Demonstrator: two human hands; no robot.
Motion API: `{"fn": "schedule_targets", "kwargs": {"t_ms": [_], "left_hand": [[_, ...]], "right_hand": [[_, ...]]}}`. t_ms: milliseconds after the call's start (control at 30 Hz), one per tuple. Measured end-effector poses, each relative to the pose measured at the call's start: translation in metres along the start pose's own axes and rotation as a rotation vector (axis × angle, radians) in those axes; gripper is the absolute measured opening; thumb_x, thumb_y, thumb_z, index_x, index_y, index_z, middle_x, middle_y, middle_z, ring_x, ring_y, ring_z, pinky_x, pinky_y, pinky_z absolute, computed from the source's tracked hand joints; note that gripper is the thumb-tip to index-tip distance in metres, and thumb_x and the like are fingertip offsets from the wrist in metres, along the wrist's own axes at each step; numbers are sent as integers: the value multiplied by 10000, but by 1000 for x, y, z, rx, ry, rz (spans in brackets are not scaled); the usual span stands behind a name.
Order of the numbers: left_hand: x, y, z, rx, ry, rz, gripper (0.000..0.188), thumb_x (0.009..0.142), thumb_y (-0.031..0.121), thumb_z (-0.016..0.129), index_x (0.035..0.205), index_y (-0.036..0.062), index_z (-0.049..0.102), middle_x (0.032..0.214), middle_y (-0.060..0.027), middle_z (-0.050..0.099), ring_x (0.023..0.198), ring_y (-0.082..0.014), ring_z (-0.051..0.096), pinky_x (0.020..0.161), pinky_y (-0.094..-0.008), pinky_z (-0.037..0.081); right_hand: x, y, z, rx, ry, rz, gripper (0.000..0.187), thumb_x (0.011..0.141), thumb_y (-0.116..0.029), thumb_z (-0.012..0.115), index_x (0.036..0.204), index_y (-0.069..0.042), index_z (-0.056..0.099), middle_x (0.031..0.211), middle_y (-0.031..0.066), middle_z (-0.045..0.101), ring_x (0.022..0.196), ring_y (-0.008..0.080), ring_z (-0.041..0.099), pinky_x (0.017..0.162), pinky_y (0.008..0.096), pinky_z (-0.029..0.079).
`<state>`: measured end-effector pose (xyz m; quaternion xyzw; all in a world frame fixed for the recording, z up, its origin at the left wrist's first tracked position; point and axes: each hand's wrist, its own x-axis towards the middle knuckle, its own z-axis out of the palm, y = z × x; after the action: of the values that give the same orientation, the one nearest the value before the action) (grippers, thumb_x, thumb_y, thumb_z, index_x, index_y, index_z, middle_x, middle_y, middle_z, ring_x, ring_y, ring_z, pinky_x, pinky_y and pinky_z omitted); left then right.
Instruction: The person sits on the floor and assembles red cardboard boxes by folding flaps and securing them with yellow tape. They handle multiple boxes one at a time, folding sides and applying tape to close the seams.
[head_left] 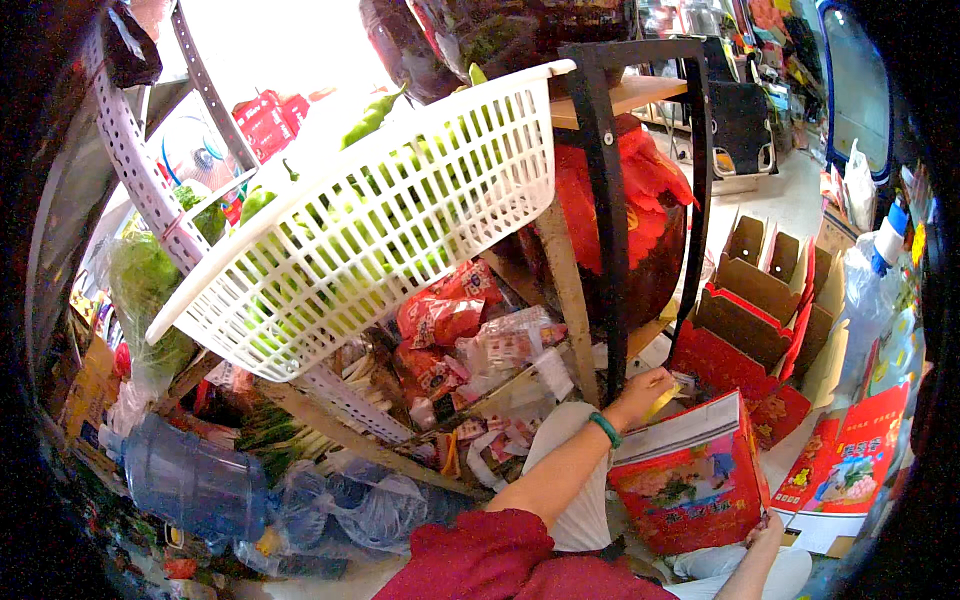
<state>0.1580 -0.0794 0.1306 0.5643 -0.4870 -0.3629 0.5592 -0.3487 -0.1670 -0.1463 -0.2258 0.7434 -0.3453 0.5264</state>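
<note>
My left hand point(643, 392) pinches a yellow strip point(661, 403), right hand point(766, 530) grips red box point(690, 485); likely strip-fitting, next needs box steady.

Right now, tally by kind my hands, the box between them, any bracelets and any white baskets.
Hands: 2, left hand and right hand
Red box: 1
Green bracelet: 1
White basket: 1
Total: 5

The red box point(690, 490) conceals its underside; the right forearm point(750, 571) is cropped below.
</note>
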Motion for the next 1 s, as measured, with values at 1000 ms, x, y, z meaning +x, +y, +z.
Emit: {"fn": "schedule_targets", "kwargs": {"t_ms": [1000], "left_hand": [[11,-18,-1,-87,21,100,192,917,198,516,937,22,591,851,-12,595,788,-95,535,721,-243,446]], "right_hand": [[-178,-129,116,-62,34,-762,118,775,-26,552,888,-20,517,782,58,584,683,187,539,651,310,435]]}}
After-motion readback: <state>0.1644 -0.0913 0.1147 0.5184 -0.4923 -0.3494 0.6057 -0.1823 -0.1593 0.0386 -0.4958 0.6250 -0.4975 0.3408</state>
